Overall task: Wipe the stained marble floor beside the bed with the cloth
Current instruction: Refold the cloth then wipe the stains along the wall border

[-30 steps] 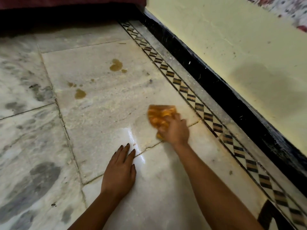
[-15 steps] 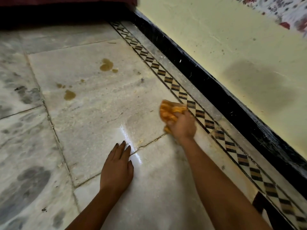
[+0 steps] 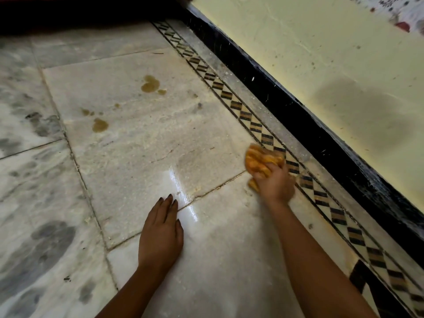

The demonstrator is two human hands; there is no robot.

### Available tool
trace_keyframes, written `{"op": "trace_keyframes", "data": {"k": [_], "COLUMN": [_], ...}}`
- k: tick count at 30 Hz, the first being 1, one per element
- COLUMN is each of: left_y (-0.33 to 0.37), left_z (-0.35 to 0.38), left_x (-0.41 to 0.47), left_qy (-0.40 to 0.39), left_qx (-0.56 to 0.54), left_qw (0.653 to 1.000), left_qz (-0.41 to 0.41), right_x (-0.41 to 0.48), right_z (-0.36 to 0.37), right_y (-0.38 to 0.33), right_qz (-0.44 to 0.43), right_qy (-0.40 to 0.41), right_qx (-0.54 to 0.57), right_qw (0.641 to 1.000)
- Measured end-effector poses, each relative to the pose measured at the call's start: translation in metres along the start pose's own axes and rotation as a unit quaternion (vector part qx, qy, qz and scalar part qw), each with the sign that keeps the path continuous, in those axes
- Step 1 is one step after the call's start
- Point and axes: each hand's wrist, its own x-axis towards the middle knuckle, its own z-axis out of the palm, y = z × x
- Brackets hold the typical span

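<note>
My right hand (image 3: 274,182) grips a crumpled orange cloth (image 3: 259,160) and presses it on the marble floor (image 3: 142,161), right at the checkered border strip (image 3: 250,121). My left hand (image 3: 161,232) lies flat on the floor with straight fingers, near a tile joint and a glossy patch. Brown stains remain farther away on the same slab: a large one (image 3: 150,84) and a smaller one (image 3: 99,125), with tiny spots between.
A black skirting (image 3: 298,115) and a pale yellow wall (image 3: 332,65) run diagonally along the right. The dark underside of the bed (image 3: 80,12) lies across the top. Grey-veined marble tiles (image 3: 29,237) spread to the left.
My right hand has slid the cloth rightward from the slab's middle onto the edge of the checkered border. The left hand stays planted.
</note>
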Motion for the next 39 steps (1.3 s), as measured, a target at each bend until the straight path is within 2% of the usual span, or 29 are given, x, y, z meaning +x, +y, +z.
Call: {"op": "trace_keyframes", "data": {"k": [2,4,6,8,10,13,16,19,23,25,27,28,30,32,33,36,39], "left_y": [0.000,-0.001,-0.004,-0.008,-0.011,-0.010,-0.008,-0.008,-0.011,-0.013,-0.013,-0.013,-0.013,-0.012,-0.012,-0.014,-0.018], "left_z": [-0.002,-0.003,-0.005,-0.005,-0.003,-0.001,-0.004,-0.009,-0.018,-0.019,-0.021,-0.021,-0.021,-0.021,-0.021,-0.025,-0.031], "left_x": [-0.001,-0.001,0.000,-0.001,-0.003,-0.004,-0.004,-0.006,-0.010,-0.011,-0.010,-0.009,-0.009,-0.010,-0.011,-0.015,-0.017], "left_qy": [-0.003,-0.006,-0.012,-0.016,-0.008,0.000,-0.005,-0.010,-0.026,-0.036,-0.043,-0.043,-0.044,-0.048,-0.051,-0.060,-0.080], "left_qx": [0.000,0.002,0.004,0.007,0.004,0.001,0.000,0.003,0.014,0.023,0.018,0.014,0.013,0.017,0.018,0.022,0.035], "left_qw": [1.000,1.000,1.000,1.000,1.000,1.000,1.000,0.999,0.998,0.998,0.997,0.997,0.997,0.997,0.997,0.997,0.995], "left_qz": [0.000,-0.003,-0.009,-0.009,-0.011,-0.013,-0.017,-0.034,-0.054,-0.055,-0.058,-0.060,-0.064,-0.056,-0.053,-0.054,-0.051], "right_x": [-0.002,-0.032,-0.076,-0.116,-0.132,-0.099,-0.045,-0.020,-0.075,-0.119,-0.147,-0.154,-0.149,-0.125,-0.108,-0.057,-0.044], "right_z": [0.011,0.022,0.020,0.004,-0.015,-0.029,-0.015,0.004,0.020,0.015,0.000,-0.008,-0.028,-0.038,-0.036,-0.020,0.005], "right_y": [-0.041,-0.059,-0.047,-0.006,0.050,0.096,0.061,-0.005,-0.053,-0.038,0.006,0.035,0.084,0.110,0.110,0.061,-0.006], "right_qz": [-0.030,-0.120,-0.218,-0.276,-0.234,-0.076,-0.004,-0.001,-0.171,-0.260,-0.306,-0.293,-0.190,-0.080,-0.054,-0.017,-0.044], "right_qy": [-0.030,-0.071,-0.099,-0.112,-0.110,-0.043,0.018,-0.005,-0.076,-0.107,-0.139,-0.139,-0.104,-0.064,-0.040,0.003,-0.020], "right_qx": [0.006,-0.003,0.004,0.019,0.017,-0.018,-0.013,0.011,0.009,0.018,0.026,0.021,-0.013,-0.049,-0.054,-0.025,-0.009], "right_qw": [0.999,0.990,0.971,0.955,0.966,0.996,1.000,1.000,0.982,0.960,0.942,0.946,0.976,0.993,0.996,1.000,0.999]}}
